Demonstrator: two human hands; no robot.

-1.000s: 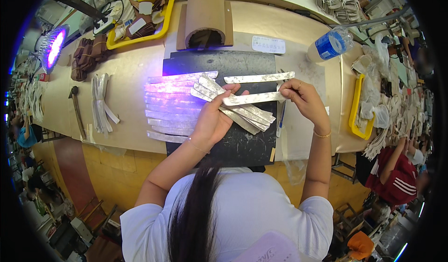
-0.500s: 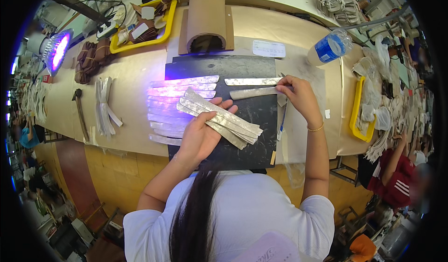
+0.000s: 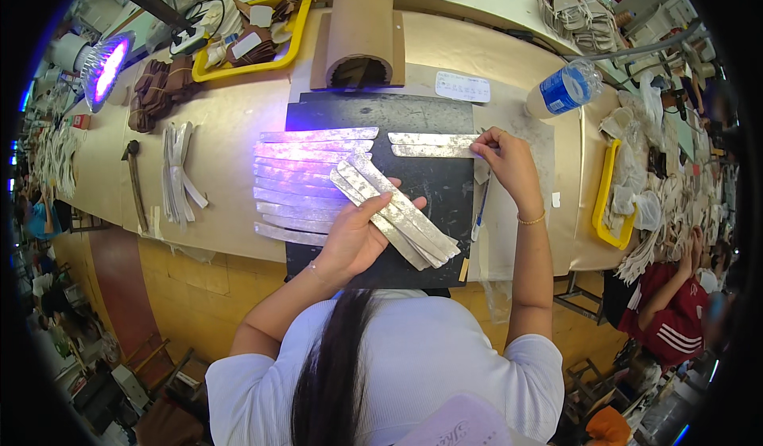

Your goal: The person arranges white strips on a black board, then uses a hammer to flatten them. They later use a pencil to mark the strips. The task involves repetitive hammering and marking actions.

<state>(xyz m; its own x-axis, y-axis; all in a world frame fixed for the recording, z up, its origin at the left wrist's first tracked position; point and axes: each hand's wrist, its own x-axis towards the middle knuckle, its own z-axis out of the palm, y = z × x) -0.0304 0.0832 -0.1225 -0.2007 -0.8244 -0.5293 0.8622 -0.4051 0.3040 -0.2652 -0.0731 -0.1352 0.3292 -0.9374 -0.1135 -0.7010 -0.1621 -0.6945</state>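
My left hand [image 3: 359,235] is closed on a fanned bundle of silvery strips [image 3: 397,212], thumb on top and fingers beneath. My right hand [image 3: 505,160] pinches the right end of a single silvery strip [image 3: 433,151] that lies on the black board [image 3: 421,104]. Just above it, another strip [image 3: 433,139] lies parallel and very near. To the left, a column of several strips [image 3: 298,184] is laid one below another, partly on the board and lit violet by a lamp [image 3: 105,71].
A brown half-round form [image 3: 362,29] stands behind the board. A plastic bottle [image 3: 563,90], a paper label [image 3: 462,87] and a blue pen [image 3: 480,212] lie to the right. Yellow trays [image 3: 608,200] flank the table. At left are a hammer [image 3: 137,184] and a tied strip bundle [image 3: 176,172].
The strip in my right hand has moved up beside the one above it and now lies straighter. My left hand has shifted slightly right with its bundle, which tilts more steeply.
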